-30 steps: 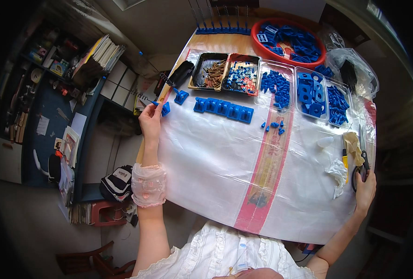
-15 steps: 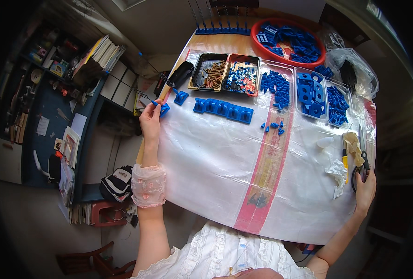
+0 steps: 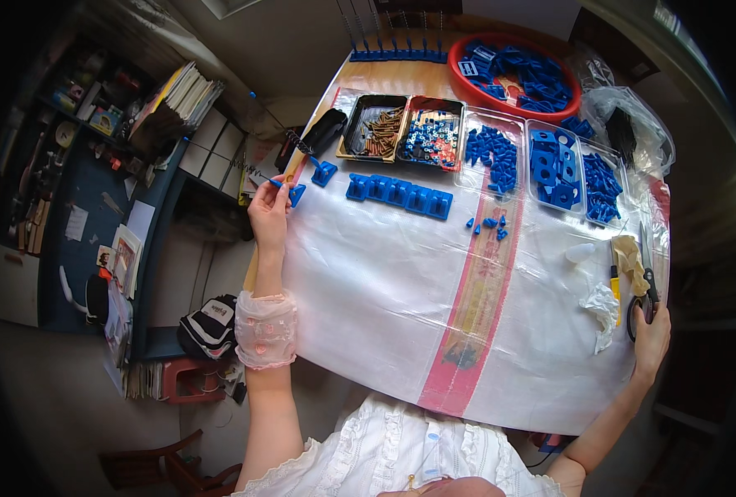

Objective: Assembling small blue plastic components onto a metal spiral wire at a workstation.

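Observation:
At the table's left edge, my left hand [image 3: 269, 217] is closed on a blue plastic stand [image 3: 296, 195]. A thin coil spring [image 3: 248, 171] sticks out from it to the left, past the table edge. Just beyond that hand stands another blue stand [image 3: 324, 173], with its own spring leaning up and left. A row of joined blue stands [image 3: 398, 196] lies to the right. My right hand [image 3: 653, 341] rests at the table's right edge beside black-handled scissors [image 3: 642, 310], thumb and fingers looking apart; part of its fingers is hidden.
Trays hold brass-coloured screws [image 3: 382, 132], small nuts [image 3: 431, 137], blue cones [image 3: 490, 151], blue plates [image 3: 553, 170] and small blue parts [image 3: 602, 184]. Behind them stand a red basin [image 3: 457, 79] of blue parts and a row of sprung stands [image 3: 398, 55]. Loose cones [image 3: 490, 223] and crumpled tissue [image 3: 604, 318] lie nearer.
The blue stand in my left hand has turned, and its spring now shows pointing left. My right hand has not visibly moved.

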Demonstrator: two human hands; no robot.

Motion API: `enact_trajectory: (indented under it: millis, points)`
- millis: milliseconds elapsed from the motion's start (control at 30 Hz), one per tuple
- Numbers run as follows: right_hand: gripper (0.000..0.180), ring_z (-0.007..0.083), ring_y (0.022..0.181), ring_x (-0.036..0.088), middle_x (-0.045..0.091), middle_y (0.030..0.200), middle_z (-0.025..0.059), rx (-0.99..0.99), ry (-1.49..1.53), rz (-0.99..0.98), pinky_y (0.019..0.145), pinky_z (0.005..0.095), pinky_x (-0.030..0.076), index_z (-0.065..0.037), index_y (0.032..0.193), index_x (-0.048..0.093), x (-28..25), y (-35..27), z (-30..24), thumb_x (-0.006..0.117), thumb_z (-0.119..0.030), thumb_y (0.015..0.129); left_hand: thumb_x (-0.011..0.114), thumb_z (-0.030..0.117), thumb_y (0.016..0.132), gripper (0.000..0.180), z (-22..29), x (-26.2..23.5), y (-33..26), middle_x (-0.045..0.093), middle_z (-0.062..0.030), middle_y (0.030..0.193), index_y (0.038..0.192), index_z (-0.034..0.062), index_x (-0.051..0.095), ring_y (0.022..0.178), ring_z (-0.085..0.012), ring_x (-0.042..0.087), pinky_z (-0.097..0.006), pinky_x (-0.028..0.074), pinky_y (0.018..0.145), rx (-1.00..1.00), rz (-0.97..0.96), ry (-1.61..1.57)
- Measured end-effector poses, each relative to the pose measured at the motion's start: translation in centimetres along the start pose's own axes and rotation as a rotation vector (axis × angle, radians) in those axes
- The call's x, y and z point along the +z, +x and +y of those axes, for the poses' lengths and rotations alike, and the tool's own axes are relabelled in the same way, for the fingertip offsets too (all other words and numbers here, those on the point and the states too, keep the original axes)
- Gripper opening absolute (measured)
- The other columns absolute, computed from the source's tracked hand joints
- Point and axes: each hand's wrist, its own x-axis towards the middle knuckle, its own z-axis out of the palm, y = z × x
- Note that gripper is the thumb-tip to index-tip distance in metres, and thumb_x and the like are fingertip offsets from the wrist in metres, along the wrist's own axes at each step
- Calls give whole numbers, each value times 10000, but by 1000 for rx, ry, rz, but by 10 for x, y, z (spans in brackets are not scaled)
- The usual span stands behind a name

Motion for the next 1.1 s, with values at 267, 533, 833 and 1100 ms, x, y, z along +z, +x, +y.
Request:
enact_trajectory:
  millis: [267,533,833,1100]
  points:
    - [437,382,1069,626,649,1152,204,-15,23,0,897,451,479,7,1238,567,6,2,3,703,-211,883,610,63,962,133,-2,-1,1,682,-9,887,1074,4,650,701,-23,539,-169,422,601,79,-10,90]
    - [434,377,1082,623,646,1162,209,-5,43,-27,909,444,476,14,1227,575,2,0,-2,707,-209,879,572,178,1006,204,20,8,0,647,13,809,1001,2,673,671,-25,519,-178,432,596,146,-97,324]
    - [403,371,1043,634,655,1113,209,19,45,-19,891,433,480,47,1162,600,-4,-2,-9,708,-220,879,555,202,1027,250,44,13,-41,650,-13,834,1024,-16,677,683,-29,530,-175,437,601,103,-154,47]
    - [371,379,1014,614,623,1052,197,40,12,97,860,451,463,36,1091,616,-7,1,1,651,-290,917,508,96,1031,244,97,60,-114,669,-102,1063,1204,-39,613,888,-87,633,-246,555,844,-86,-481,-162]
